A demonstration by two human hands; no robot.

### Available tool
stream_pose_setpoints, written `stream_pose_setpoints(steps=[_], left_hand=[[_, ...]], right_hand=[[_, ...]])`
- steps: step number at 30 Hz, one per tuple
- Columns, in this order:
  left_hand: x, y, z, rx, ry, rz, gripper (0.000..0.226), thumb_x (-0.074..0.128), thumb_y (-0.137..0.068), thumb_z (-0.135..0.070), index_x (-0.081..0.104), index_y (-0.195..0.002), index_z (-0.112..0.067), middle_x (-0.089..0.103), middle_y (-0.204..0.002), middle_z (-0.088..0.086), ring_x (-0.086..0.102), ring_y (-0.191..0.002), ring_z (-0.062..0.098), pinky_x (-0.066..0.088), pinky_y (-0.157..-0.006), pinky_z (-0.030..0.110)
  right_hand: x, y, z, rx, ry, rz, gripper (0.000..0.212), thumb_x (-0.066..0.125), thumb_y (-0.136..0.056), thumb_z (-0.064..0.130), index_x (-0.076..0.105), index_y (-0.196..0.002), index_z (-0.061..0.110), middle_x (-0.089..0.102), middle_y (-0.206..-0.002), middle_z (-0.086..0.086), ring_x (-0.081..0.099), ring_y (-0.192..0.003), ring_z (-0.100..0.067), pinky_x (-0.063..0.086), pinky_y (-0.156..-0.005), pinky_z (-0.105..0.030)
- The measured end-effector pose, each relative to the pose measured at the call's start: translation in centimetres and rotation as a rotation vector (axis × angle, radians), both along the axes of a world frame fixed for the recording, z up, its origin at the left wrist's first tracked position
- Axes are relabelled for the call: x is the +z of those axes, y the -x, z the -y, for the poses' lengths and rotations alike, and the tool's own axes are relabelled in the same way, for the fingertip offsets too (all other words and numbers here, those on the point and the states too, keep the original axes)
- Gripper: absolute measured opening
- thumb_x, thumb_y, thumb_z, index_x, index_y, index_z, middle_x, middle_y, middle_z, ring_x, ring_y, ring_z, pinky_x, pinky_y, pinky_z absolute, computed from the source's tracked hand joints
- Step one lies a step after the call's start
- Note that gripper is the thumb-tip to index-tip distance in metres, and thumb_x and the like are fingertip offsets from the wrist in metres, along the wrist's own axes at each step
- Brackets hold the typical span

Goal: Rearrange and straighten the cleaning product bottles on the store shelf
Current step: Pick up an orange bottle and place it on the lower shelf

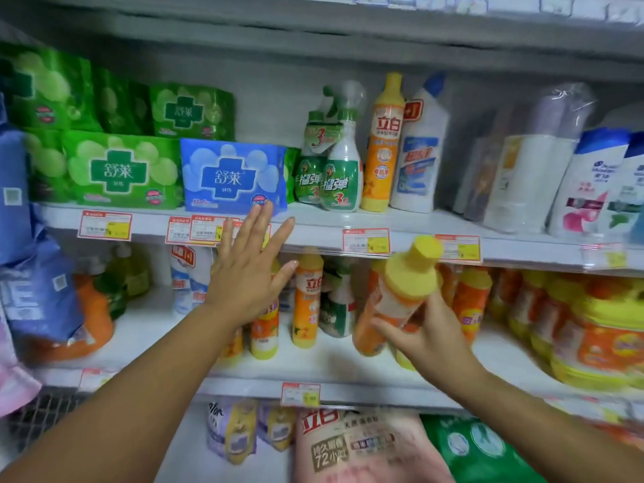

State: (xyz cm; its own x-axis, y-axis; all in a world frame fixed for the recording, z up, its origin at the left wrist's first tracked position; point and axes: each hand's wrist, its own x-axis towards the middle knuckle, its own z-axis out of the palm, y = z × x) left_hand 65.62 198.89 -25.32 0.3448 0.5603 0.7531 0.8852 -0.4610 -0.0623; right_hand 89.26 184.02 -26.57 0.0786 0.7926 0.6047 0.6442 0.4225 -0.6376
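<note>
My right hand (421, 338) grips an orange dish-soap bottle with a yellow cap (400, 294), tilted to the right in front of the middle shelf (313, 364). My left hand (249, 270) is held up flat with fingers spread, in front of the middle shelf's left bottles and the upper shelf edge (313, 235), holding nothing. Several more orange and yellow bottles (306, 298) stand upright on the middle shelf. On the upper shelf stand green spray bottles (339, 169), a tall orange bottle (383, 144) and a white toilet-cleaner bottle (420, 151).
Green packs (118, 169) and a blue pack (233, 176) fill the upper shelf's left. Shampoo bottles (589, 186) stand at upper right. Large yellow jugs (599, 336) crowd the middle shelf's right. Blue refill bags (38, 294) lean at left. Pouches (362, 447) lie on the bottom shelf.
</note>
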Motion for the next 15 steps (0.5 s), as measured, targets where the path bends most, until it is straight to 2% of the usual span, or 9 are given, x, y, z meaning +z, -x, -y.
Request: stream_pose_setpoints(steps=[3, 7, 11, 13, 15], left_hand=[[-0.1, -0.2, -0.1, 0.020, -0.010, 0.007, 0.063, 0.023, -0.091, -0.056, 0.009, -0.147, -0.033, -0.005, -0.158, 0.002, -0.012, -0.144, 0.016, -0.003, -0.115, 0.049], [-0.1, -0.3, -0.2, 0.011, -0.030, 0.005, 0.062, 0.028, -0.091, -0.054, 0.013, -0.147, -0.032, -0.002, -0.158, 0.003, -0.009, -0.144, 0.017, -0.003, -0.116, 0.049], [-0.3, -0.3, -0.3, 0.027, -0.045, 0.004, 0.062, 0.031, -0.091, -0.053, 0.015, -0.147, -0.031, -0.001, -0.158, 0.004, -0.006, -0.145, 0.018, -0.002, -0.116, 0.048], [-0.4, -0.3, -0.3, 0.037, -0.049, 0.007, 0.063, 0.032, -0.091, -0.053, 0.016, -0.147, -0.030, 0.000, -0.158, 0.004, -0.005, -0.145, 0.018, -0.002, -0.116, 0.049], [-0.5, -0.4, -0.4, 0.042, -0.057, 0.006, 0.063, 0.033, -0.091, -0.052, 0.017, -0.147, -0.029, 0.000, -0.158, 0.004, -0.005, -0.145, 0.019, -0.001, -0.116, 0.049]], right_hand=[[-5.0, -1.0, -2.7, 0.021, 0.116, 0.060, 0.058, 0.078, -0.075, 0.030, 0.038, -0.115, 0.045, 0.053, -0.111, 0.029, 0.054, -0.101, 0.009, 0.041, -0.079, -0.007], [-7.2, -0.9, -7.5, -0.014, 0.166, 0.020, 0.059, 0.075, -0.078, 0.028, 0.038, -0.124, 0.028, 0.051, -0.107, 0.027, 0.053, -0.099, 0.001, 0.039, -0.074, -0.004], [-8.4, -0.2, -12.6, -0.089, 0.237, -0.076, 0.050, 0.075, -0.078, 0.030, 0.041, -0.113, 0.023, 0.061, -0.103, 0.009, 0.061, -0.099, -0.015, 0.048, -0.077, -0.023], [-8.5, 0.1, -14.4, -0.142, 0.280, -0.113, 0.054, 0.076, -0.077, 0.033, 0.042, -0.117, 0.019, 0.063, -0.110, 0.000, 0.062, -0.101, -0.020, 0.051, -0.083, -0.033], [-8.5, 0.0, -15.5, -0.193, 0.322, -0.121, 0.057, 0.074, -0.078, 0.037, 0.042, -0.121, 0.018, 0.063, -0.116, -0.002, 0.062, -0.105, -0.023, 0.051, -0.087, -0.037]])
